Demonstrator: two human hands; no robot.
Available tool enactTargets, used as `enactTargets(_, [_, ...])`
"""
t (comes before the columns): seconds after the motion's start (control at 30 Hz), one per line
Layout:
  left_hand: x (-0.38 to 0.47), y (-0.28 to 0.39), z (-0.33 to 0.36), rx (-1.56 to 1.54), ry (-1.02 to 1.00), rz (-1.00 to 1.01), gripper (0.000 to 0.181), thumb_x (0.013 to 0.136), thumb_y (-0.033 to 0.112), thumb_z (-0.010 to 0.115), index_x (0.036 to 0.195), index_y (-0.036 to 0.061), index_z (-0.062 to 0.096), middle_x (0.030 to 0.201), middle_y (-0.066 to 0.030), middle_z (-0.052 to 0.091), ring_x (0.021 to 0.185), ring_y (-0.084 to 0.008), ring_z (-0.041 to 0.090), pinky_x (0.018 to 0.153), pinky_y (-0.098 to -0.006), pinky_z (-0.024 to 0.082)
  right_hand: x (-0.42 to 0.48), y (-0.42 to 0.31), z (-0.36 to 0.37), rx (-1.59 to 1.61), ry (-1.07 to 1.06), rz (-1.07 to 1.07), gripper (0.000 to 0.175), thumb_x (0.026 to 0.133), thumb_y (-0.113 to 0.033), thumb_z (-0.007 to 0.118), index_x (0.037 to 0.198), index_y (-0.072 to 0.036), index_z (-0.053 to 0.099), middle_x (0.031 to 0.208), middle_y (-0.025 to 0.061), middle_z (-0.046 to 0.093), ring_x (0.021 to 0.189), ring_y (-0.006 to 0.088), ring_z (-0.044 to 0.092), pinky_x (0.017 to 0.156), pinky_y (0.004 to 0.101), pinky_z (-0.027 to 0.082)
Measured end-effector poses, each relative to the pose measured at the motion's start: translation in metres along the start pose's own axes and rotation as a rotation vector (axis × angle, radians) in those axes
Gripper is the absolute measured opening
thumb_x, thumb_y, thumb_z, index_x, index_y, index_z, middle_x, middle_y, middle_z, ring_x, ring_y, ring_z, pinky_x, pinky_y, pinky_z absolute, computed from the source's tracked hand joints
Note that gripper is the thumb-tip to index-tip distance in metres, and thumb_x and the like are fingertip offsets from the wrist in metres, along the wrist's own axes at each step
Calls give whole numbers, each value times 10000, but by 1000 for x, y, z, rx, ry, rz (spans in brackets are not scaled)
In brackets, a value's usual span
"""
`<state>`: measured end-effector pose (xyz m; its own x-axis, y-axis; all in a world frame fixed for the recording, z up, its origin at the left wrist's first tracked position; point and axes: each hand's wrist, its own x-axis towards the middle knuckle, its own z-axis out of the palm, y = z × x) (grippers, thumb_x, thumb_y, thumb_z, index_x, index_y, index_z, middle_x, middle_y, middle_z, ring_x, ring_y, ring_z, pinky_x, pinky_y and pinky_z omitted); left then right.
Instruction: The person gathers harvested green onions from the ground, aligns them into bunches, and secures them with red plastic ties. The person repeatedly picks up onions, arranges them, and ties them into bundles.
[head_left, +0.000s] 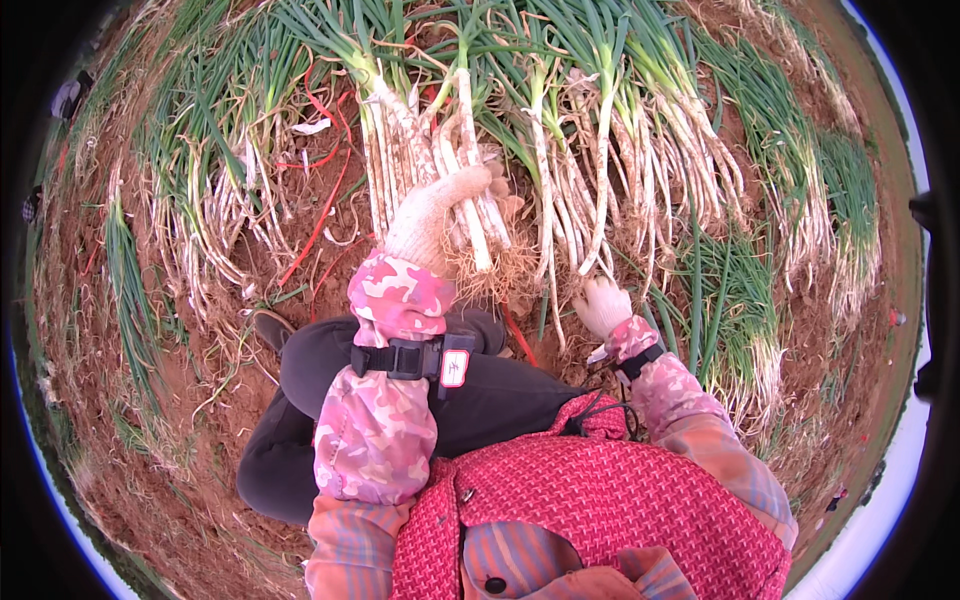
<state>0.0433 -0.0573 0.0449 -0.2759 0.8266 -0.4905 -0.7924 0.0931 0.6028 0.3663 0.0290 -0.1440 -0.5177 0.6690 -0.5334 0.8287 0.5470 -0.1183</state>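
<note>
My left hand, in a pale knitted glove, is closed around several green onions. Their white stems and tangled roots stick out below the thumb, and the leaves point away from me. My right hand, gloved as well, has its fingers at the root end of one long green onion and seems to pinch it; the fingertips are partly hidden. That stem lies over a loose pile of green onions. Just left of my left hand is a row of thick white stems packed side by side.
Red plastic strips lie on the brown soil. More green onions are heaped at the left, at the right and by my right forearm. My bent knee is below my left hand.
</note>
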Motion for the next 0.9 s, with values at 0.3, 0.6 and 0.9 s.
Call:
enactTargets(0.3, [-20,22,14,-52,-123,23,594,1021,200,689,1534,-45,515,1069,-66,758,986,-189,751,833,-370,652,107,-79,-22,673,252,347,411,1003,-331,674,1220,19,673,1101,244,759,944,398,764,853,481,625])
enactTargets(0.6, [0,12,5,40,-119,26,514,1002,235,697,1373,-116,645,1106,-128,761,989,-258,766,748,-348,646,91,125,-91,1055,675,383,294,1035,-247,624,1102,33,687,802,108,680,619,204,662,515,342,533])
enactTargets(0.9, [0,10,6,96,-78,27,532,982,250,717,1376,-103,654,1040,-113,751,996,-262,767,761,-357,651,124,122,1,1203,97,324,320,985,-265,716,1045,49,699,870,115,716,734,191,678,611,343,530])
